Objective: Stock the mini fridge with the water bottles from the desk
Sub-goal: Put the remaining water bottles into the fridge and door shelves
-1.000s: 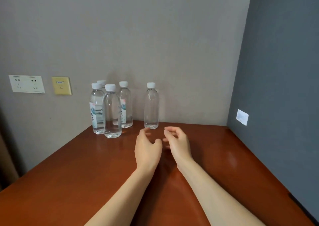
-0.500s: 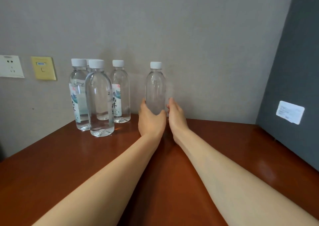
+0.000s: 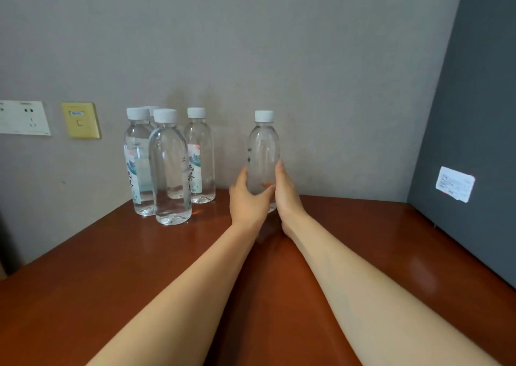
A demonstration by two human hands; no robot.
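**On the near side of the desk, two bare forearms reach to one bottle**

On the near stretch of the desk, a glossy red-brown wooden top with soft reflections, two bare forearms run forward side by side. Further in, the left hand wraps the lower part of the lone bottle, thumb curled across its front. The right hand clasps the opposite flank, thumb laid upward along the plastic, its fingers out of sight behind. Both hands grip this bottle between them. It stands upright, a clear, smooth, round-shouldered cylinder with a ribbed white cap. Its base is hidden by the hands, so whether it rests on the wood cannot be told.

To the left and apart from it stands a tight cluster of four like bottles. The front bottle shows bare clear plastic and a dimpled base. Just behind it are the left labelled bottle and the right labelled bottle, each with a pale printed label. Of the rearmost bottle only the white cap peeps out.

Beyond, the matt grey-beige wall carries a white socket plate and a square yellow plate. At the right rises a flat dark grey panel bearing a small white sticker.
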